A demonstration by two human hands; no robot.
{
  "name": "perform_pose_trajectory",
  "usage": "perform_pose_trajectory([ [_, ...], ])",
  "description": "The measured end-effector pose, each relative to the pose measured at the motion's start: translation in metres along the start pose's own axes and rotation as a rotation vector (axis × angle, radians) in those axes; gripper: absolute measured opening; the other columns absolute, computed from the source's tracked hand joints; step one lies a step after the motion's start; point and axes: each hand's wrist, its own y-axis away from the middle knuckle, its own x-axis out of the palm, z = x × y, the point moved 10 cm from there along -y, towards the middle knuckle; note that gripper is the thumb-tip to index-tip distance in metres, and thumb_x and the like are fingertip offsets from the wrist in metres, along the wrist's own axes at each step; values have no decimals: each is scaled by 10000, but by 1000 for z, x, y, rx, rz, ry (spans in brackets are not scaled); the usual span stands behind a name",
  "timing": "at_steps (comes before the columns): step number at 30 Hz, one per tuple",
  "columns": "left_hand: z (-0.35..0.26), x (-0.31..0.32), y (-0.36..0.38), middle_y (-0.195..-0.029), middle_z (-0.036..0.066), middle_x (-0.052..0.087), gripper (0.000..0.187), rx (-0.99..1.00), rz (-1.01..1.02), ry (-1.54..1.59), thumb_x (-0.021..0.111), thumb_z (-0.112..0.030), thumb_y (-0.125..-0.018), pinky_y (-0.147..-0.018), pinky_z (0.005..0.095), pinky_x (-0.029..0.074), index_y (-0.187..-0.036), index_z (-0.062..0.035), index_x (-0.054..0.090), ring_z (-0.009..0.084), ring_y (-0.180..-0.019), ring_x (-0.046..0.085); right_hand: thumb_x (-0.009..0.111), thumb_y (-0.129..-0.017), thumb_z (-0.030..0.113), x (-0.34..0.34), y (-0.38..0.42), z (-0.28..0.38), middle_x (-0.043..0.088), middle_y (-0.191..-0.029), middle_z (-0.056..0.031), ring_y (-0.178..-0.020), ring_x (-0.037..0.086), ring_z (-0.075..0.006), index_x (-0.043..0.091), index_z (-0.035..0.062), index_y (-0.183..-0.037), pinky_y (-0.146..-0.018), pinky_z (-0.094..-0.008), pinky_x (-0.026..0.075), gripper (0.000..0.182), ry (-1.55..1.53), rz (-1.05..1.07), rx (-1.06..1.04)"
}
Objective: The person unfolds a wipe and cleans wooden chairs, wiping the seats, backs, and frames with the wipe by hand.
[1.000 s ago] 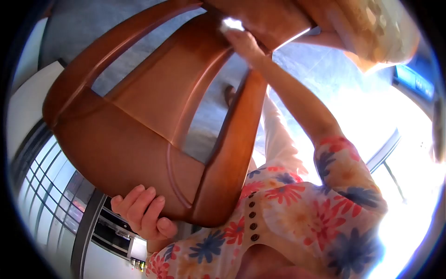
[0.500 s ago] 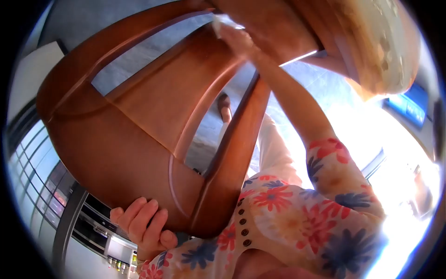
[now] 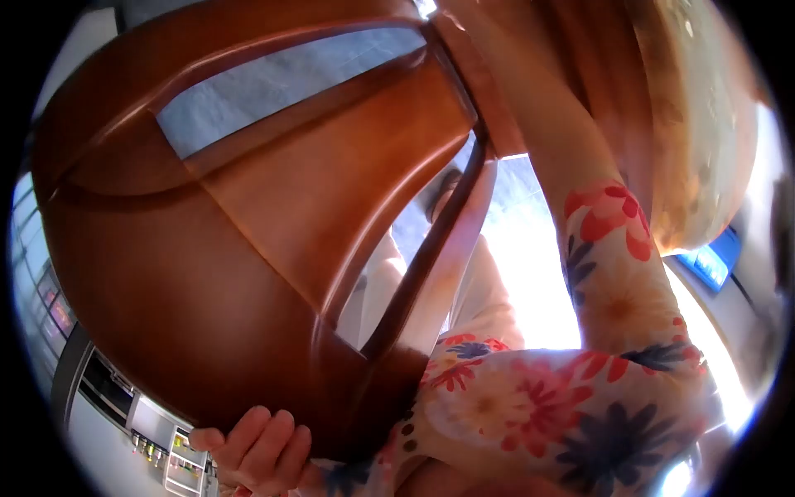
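A glossy reddish-brown wooden chair [image 3: 273,240] fills much of the view, its curved backrest toward me. My left hand [image 3: 262,451] is at the lower left, fingers wrapped over the backrest's top edge. My right arm reaches up across the chair, and my right hand [image 3: 454,10] is at the top edge of the view, partly cut off. Beside it shows a small piece of white cloth [image 3: 426,7], near the joint where backrest and seat meet. The right fingers are mostly out of sight.
A thick pale stone-like tabletop edge [image 3: 700,124] stands at the upper right, beside the chair. Beyond it is a blue screen [image 3: 712,258]. Shelving [image 3: 184,464] appears at the lower left. The grey floor [image 3: 290,70] shows through gaps in the backrest.
The chair's backrest appears larger and closer, shifted left. My right hand and the white cloth have moved up and right to the view's edge. My left hand keeps its hold.
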Motion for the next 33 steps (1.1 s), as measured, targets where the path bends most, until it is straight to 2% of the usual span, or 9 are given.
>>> perform_pose_trajectory([
  [2, 3, -1, -2, -766, -3, 567, 273, -122, 131, -87, 374, -312, -847, -1006, 381, 254, -643, -173, 491, 168, -871, 527, 473, -829, 218, -20, 19, 20, 615, -1014, -89, -890, 600, -242, 598, 131, -997, -698, -397, 482, 227, -225, 216, 377],
  [7, 4, -5, 6, -936, 33, 608, 299, 40, 64, -38, 410, -347, -852, -909, 386, 303, -812, -135, 617, 213, -935, 568, 479, -817, 381, -33, 57, 37, 607, -1025, -124, -932, 592, -296, 543, 257, -1104, -760, -443, 471, 319, -259, 354, 620],
  [8, 0, -6, 8, -1018, 58, 634, 356, 137, 25, -7, 431, -356, -848, -848, 388, 341, -892, -113, 688, 241, -965, 591, 447, -824, 468, -26, 69, 37, 603, -1044, -129, -945, 590, -298, 525, 215, -1136, -767, -442, 471, 409, -247, 461, 579],
  [11, 4, -12, 16, -790, -23, 554, 283, -11, -25, -85, 345, -339, -876, -1034, 383, 239, -673, -185, 467, 149, -881, 519, 443, -860, 225, -34, 91, 63, 638, -930, -105, -825, 627, -290, 573, 215, -1100, -704, -391, 504, 273, 41, 429, 122],
  [14, -5, 1, -2, -794, -18, 558, 280, 208, -113, -119, 325, -322, -884, -1021, 377, 265, -687, -190, 475, 155, -888, 522, 376, -877, 198, -31, 117, 55, 612, -997, -150, -902, 600, -339, 512, 279, -1160, -750, -447, 481, 325, -53, 444, 287],
  [22, -1, 2, 2, -816, 44, 589, 292, 28, -23, -6, 318, -282, -883, -996, 407, 290, -724, -135, 514, 188, -892, 534, 430, -857, 252, -22, 223, 41, 613, -874, -198, -803, 606, -358, 448, 273, -1229, -679, -475, 475, 373, -80, 512, 402],
  [28, -1, 6, 5, -830, 69, 596, 251, 45, 72, 22, 354, -232, -845, -985, 425, 293, -754, -99, 546, 216, -909, 546, 541, -859, 313, -76, 276, 54, 617, -828, -66, -750, 595, -187, 616, 39, -914, -668, -353, 495, 290, -641, 866, 704],
  [29, -2, 7, 5, -831, 70, 595, 249, 57, 66, 42, 355, -227, -843, -985, 428, 293, -757, -96, 548, 218, -913, 548, 522, -862, 267, 3, 287, 10, 609, -833, -37, -755, 535, -137, 600, 58, -1000, -698, -311, 465, 263, -683, 701, 398],
  [33, -6, 7, -2, -850, 74, 594, 268, 79, 37, -16, 333, -232, -857, -989, 429, 294, -770, -95, 546, 222, -923, 548, 503, -873, 285, -81, 198, 40, 616, -825, -52, -765, 550, -131, 590, 57, -971, -693, -286, 453, 263, -748, 210, 454],
])
